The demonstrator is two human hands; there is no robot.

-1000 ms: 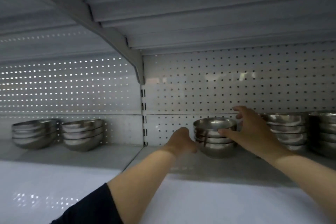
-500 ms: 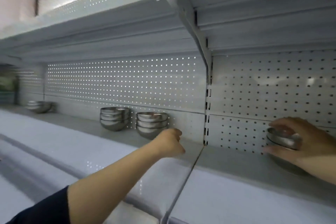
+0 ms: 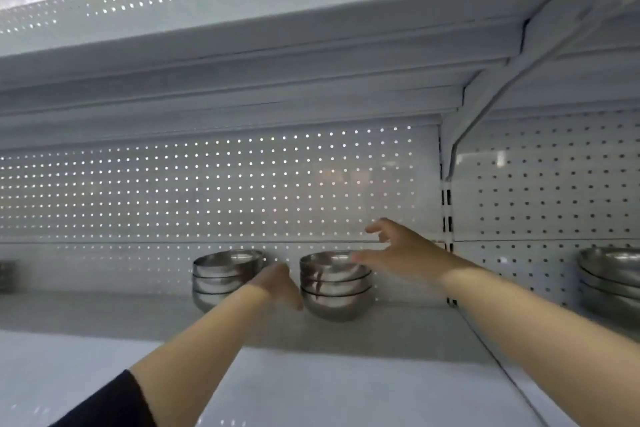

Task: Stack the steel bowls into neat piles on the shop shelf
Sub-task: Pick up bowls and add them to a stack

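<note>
Two short piles of steel bowls stand side by side at the back of the white shelf (image 3: 346, 374): a left pile (image 3: 221, 276) and a right pile (image 3: 334, 288). My left hand (image 3: 277, 282) reaches between the two piles, its fingers close to the right pile's lower bowls; whether they touch is unclear. My right hand (image 3: 398, 248) hovers with fingers spread over the right rim of the right pile, holding nothing. Another pile of bowls (image 3: 609, 277) sits in the neighbouring bay at the far right.
A perforated back panel (image 3: 207, 191) runs behind the bowls. The shelf above (image 3: 242, 55) hangs low overhead, carried by a bracket (image 3: 485, 114) and a slotted upright (image 3: 446, 218). A blurred object sits at the far left edge (image 3: 7, 276).
The view has swung left from the right-hand bay. My right hand let go of the pile there and now spreads over the right pile of the two; my left hand reached between them.
</note>
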